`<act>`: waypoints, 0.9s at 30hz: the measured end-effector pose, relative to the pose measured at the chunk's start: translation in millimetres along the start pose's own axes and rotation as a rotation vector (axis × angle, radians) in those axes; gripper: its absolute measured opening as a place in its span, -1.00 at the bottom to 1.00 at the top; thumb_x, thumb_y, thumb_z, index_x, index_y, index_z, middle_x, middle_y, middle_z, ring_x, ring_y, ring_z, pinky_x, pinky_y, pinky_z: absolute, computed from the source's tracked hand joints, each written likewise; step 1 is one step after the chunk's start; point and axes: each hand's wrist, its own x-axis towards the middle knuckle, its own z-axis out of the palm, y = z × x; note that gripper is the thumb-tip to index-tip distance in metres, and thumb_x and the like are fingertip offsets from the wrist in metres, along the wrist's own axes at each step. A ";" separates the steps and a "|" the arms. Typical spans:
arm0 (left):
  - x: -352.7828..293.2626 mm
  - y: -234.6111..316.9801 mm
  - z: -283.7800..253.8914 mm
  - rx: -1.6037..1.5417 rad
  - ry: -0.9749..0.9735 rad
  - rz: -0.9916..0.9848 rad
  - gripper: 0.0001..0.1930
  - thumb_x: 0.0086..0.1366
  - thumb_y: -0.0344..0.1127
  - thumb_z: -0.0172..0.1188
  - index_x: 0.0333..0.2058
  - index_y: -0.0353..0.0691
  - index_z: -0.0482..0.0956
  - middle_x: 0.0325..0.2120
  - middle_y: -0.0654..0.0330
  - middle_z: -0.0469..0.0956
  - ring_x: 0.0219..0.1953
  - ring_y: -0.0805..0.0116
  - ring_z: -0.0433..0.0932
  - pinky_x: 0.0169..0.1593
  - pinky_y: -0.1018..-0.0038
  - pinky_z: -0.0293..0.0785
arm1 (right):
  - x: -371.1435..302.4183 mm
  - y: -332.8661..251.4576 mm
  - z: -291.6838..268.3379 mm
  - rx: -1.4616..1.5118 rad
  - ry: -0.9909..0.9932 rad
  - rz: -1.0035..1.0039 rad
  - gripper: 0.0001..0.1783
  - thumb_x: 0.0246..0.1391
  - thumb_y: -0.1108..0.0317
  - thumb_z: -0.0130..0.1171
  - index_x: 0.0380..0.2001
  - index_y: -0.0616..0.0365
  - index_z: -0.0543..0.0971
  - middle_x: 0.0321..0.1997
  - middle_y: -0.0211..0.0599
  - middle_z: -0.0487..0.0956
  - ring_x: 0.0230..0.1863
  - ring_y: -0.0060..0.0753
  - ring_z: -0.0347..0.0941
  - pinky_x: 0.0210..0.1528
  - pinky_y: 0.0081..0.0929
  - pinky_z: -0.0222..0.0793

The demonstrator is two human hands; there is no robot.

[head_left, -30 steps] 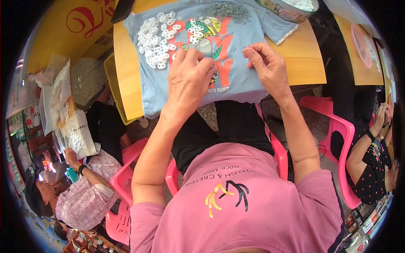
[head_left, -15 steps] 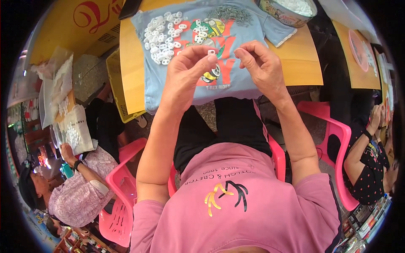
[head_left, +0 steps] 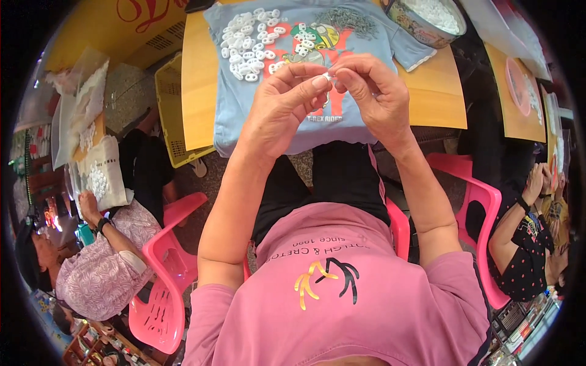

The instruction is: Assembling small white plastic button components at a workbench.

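My left hand (head_left: pixel 274 107) pinches a small white plastic piece (head_left: pixel 327 77) between thumb and fingertips. Against it, my right hand (head_left: pixel 379 100) has its fingers closed in a pinch; whatever they hold is too small to make out. Both hands are above a blue-grey T-shirt (head_left: pixel 235 116) spread over the table. Beyond my left hand lie many loose white plastic pieces with holes (head_left: pixel 244 46). A smaller white cluster (head_left: pixel 304 40) sits on the shirt's print. At the shirt's far side is a heap of thin dark grey bits (head_left: pixel 351 22).
An open round tin (head_left: pixel 421 24) of white pieces stands at the table's far right. The wooden table (head_left: pixel 196 97) has a yellow crate (head_left: pixel 170 116) at its left. Co-workers sit on both sides; pink chairs (head_left: pixel 165 305) flank me. A pink basket (head_left: pixel 517 86) rests on the right-hand table.
My hands, apart before, have come together at the white piece, the left one shifting right. The whole view has also shifted slightly.
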 end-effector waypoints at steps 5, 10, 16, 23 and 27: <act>-2.8 -0.6 6.3 -0.059 0.057 0.023 -0.78 0.20 -0.40 0.33 -0.20 -0.31 0.55 -0.33 0.21 0.59 -0.35 0.50 0.50 -0.24 0.58 0.43 | -2.7 -8.4 17.5 0.193 0.141 0.159 -0.82 0.27 0.41 0.09 -0.21 0.34 0.54 -0.28 -0.29 0.60 -0.30 -0.58 0.50 -0.20 -0.63 0.46; 0.8 -12.2 0.0 0.143 0.082 0.248 -0.79 0.22 -0.38 0.33 -0.21 -0.31 0.56 -0.36 0.25 0.59 -0.36 0.56 0.50 -0.25 0.62 0.44 | -0.7 -10.5 23.0 0.177 0.158 0.206 -0.80 0.27 0.38 0.10 -0.20 0.33 0.54 -0.32 -0.32 0.60 -0.33 -0.59 0.51 -0.22 -0.63 0.47; -6.5 -11.7 6.7 0.327 0.162 0.353 -0.78 0.23 -0.37 0.32 -0.20 -0.31 0.57 -0.40 0.28 0.59 -0.40 0.62 0.49 -0.34 0.66 0.41 | -0.4 -12.1 17.9 0.211 0.094 0.305 -0.78 0.26 0.34 0.12 -0.19 0.33 0.54 -0.33 -0.33 0.60 -0.35 -0.58 0.51 -0.24 -0.64 0.46; -11.3 -12.4 4.5 0.176 0.204 0.296 -0.79 0.24 -0.39 0.30 -0.20 -0.38 0.58 -0.43 0.21 0.62 -0.45 0.53 0.51 -0.31 0.60 0.45 | 2.0 -18.1 11.0 0.226 0.099 0.308 -0.78 0.28 0.33 0.10 -0.21 0.31 0.53 -0.35 -0.32 0.60 -0.38 -0.62 0.50 -0.27 -0.66 0.44; -12.7 -12.5 7.5 0.040 0.154 0.246 -0.79 0.25 -0.38 0.29 -0.20 -0.37 0.55 -0.41 0.18 0.61 -0.43 0.50 0.52 -0.30 0.56 0.47 | -0.8 -17.9 12.0 0.165 0.050 0.336 -0.78 0.29 0.32 0.08 -0.21 0.30 0.53 -0.36 -0.33 0.59 -0.40 -0.63 0.48 -0.28 -0.67 0.43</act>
